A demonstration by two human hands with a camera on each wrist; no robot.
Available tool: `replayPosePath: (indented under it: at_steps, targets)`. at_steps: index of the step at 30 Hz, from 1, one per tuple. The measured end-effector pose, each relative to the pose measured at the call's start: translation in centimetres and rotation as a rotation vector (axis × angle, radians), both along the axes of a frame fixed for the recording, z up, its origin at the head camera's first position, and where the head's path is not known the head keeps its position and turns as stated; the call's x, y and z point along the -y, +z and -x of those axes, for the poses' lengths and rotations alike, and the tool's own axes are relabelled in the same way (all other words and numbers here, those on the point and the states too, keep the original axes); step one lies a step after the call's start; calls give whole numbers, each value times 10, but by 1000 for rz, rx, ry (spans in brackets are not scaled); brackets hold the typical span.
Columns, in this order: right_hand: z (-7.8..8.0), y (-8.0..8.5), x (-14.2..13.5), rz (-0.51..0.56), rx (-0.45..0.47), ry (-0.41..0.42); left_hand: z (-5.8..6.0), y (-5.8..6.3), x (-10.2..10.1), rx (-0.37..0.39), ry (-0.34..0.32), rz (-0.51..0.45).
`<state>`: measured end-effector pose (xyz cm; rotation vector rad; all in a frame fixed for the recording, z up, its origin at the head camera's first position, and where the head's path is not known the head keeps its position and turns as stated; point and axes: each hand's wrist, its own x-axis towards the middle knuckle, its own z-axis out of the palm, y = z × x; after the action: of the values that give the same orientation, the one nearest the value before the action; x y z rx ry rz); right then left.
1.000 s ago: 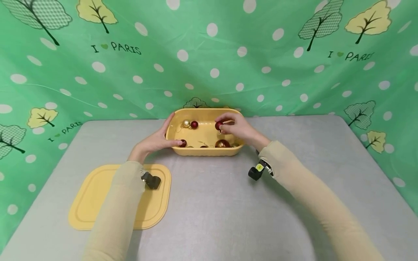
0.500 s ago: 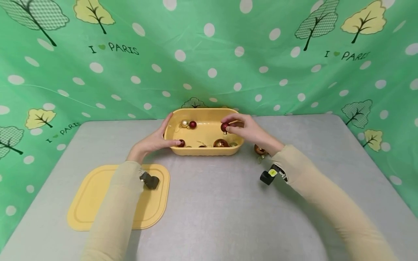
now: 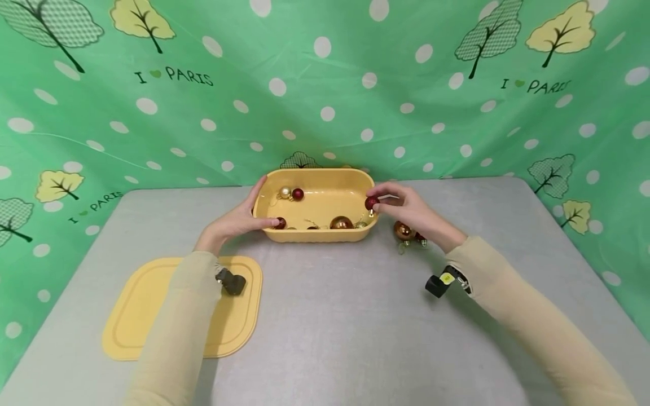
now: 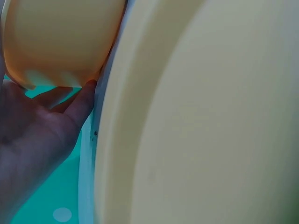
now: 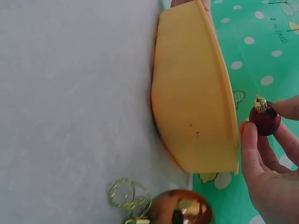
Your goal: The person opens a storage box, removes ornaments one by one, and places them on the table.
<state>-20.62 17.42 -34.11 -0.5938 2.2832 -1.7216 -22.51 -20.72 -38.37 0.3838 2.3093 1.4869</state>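
Observation:
In the head view, a yellow box (image 3: 320, 236) stands at the table's far edge. My left hand (image 3: 231, 221) grips its left end, thumb over the rim; the left wrist view shows the fingers against the box wall (image 4: 60, 37). My right hand (image 3: 413, 213) pinches a small dark red glittery Christmas bauble (image 5: 265, 122) by the box's right rim, its gold cap showing. Inside lie a pale gold bauble (image 3: 285, 192), a dark red one (image 3: 298, 194), another red one (image 3: 280, 223) by my left thumb, and a larger copper one (image 3: 341, 223). The front wall partly hides several ornaments.
A copper bauble (image 3: 403, 230) with a gold loop lies on the grey table (image 3: 345, 316) right of the box, a dark red one (image 3: 420, 238) beside it. The yellow lid (image 3: 147, 304) lies front left, under my left forearm. A green dotted cloth (image 3: 325, 96) hangs behind.
My right hand has moved right with the red bauble, from over the box's inside to its right rim. The baubles on the table have come into view. My left hand keeps its hold.

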Motion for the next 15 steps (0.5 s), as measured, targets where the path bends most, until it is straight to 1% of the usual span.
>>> replayPosePath:
  at_steps: [8, 15]
  targets:
    - [-4, -5, -19, -24, 20, -36, 0, -1, 1, 7, 1, -13]
    - [-12, -10, -45, -85, -8, -53, 0, 1, 1, -2, -8, -3]
